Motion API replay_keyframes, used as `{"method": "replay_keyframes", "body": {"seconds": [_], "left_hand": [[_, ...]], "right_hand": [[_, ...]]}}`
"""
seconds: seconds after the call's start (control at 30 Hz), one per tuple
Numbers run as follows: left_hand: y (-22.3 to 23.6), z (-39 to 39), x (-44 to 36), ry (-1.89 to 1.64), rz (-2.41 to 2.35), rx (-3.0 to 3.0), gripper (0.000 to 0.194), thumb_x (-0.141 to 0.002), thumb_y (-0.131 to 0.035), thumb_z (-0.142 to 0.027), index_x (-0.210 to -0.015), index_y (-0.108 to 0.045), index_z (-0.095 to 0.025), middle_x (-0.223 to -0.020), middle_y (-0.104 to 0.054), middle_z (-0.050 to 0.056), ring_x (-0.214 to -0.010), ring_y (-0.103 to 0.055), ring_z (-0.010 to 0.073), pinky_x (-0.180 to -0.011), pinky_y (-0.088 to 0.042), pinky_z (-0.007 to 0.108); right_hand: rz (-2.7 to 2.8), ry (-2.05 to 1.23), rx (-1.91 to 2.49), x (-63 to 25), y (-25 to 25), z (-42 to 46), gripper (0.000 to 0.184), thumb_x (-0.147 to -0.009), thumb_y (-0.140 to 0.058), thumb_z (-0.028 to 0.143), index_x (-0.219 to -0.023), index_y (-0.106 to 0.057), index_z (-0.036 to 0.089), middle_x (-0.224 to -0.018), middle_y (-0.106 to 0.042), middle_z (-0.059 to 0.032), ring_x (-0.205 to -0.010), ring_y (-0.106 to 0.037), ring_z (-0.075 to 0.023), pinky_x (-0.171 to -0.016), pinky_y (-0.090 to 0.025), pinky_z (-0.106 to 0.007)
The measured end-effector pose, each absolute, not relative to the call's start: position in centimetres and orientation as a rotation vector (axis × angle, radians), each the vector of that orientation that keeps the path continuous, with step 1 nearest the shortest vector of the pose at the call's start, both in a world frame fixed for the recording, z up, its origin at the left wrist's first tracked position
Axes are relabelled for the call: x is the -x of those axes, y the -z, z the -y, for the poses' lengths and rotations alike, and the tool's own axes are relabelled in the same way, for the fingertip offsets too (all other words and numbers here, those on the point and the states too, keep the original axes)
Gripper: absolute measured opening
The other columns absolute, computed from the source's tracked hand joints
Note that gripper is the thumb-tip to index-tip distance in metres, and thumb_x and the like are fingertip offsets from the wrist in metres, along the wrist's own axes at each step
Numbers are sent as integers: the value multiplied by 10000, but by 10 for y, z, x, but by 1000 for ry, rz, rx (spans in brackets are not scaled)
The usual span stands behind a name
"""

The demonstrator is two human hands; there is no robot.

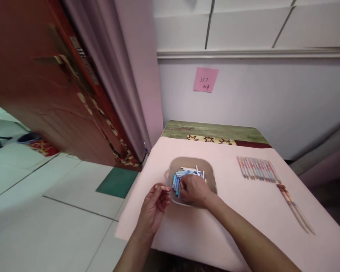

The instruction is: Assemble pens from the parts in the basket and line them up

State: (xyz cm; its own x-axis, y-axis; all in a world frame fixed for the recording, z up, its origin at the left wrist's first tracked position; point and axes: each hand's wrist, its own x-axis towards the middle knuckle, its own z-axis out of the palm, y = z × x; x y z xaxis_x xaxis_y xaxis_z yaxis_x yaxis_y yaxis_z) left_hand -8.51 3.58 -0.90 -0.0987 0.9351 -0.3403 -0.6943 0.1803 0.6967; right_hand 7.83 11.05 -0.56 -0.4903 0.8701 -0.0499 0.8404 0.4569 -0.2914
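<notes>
My left hand (153, 207) pinches a short crayon (163, 188) with an orange and white wrapper, just beyond the left rim of a translucent plastic container (210, 166). Inside that container lies a heap of small sticks, mostly blue crayons (175, 183) with some white ones among them. My right hand (195, 190) reaches over the container's near right side, its bent fingers bunched down among the crayons. What those fingertips grip, if anything, is hidden.
A row of slim colored pens (257, 169) lies at the table's right, with two long wooden sticks (296, 209) beside it. The pink-covered table (226, 226) stands against a wall with a pink note (206, 80). A brown door (42, 75) stands at left.
</notes>
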Motion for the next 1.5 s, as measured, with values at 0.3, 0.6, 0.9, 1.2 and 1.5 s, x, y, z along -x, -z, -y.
{"method": "replay_keyframes", "body": {"seconds": [0.3,0.6,0.9,1.2,1.5], "left_hand": [[-12,-38,34,-1351,-973,-291,138,-764,-707,-194,-845,-638,-105,-825,-732,101,-577,-663,115,-513,-561,181],[-18,-21,15,-1279,-904,-220,99,-788,-677,-157,-860,-638,-102,-751,-722,75,-518,-643,101,-457,-535,157],[-9,-2,7,-1262,-895,-194,143,-749,-722,-192,-830,-645,-103,-694,-681,33,-527,-619,91,-449,-514,159],[3,5,3,-1099,-829,9,161,-825,-648,-246,-795,-630,-88,-624,-638,36,-464,-558,63,-372,-416,127],[-1,-15,56,-1346,-834,-18,129,-864,-571,-190,-763,-606,-118,-692,-669,54,-484,-560,68,-382,-431,135]], "right_hand": [[1835,-626,1183,-124,-20,-60,196,-879,-467,262,-697,-485,191,-625,-457,33,-571,-438,-108,-542,-329,-214],[1940,-595,1163,-134,-28,-35,193,-908,-480,297,-758,-551,199,-694,-550,-10,-631,-513,-131,-575,-397,-224],[2072,-609,1145,-143,-31,-20,150,-908,-531,266,-801,-614,200,-758,-597,-11,-671,-562,-125,-617,-410,-212],[1977,-704,1225,-151,-28,-17,176,-808,-672,321,-701,-620,191,-642,-606,22,-573,-536,-111,-540,-393,-204],[1779,-561,1483,-174,-12,-31,162,-859,-567,339,-883,-664,212,-696,-652,0,-583,-572,-136,-564,-436,-231]]}}
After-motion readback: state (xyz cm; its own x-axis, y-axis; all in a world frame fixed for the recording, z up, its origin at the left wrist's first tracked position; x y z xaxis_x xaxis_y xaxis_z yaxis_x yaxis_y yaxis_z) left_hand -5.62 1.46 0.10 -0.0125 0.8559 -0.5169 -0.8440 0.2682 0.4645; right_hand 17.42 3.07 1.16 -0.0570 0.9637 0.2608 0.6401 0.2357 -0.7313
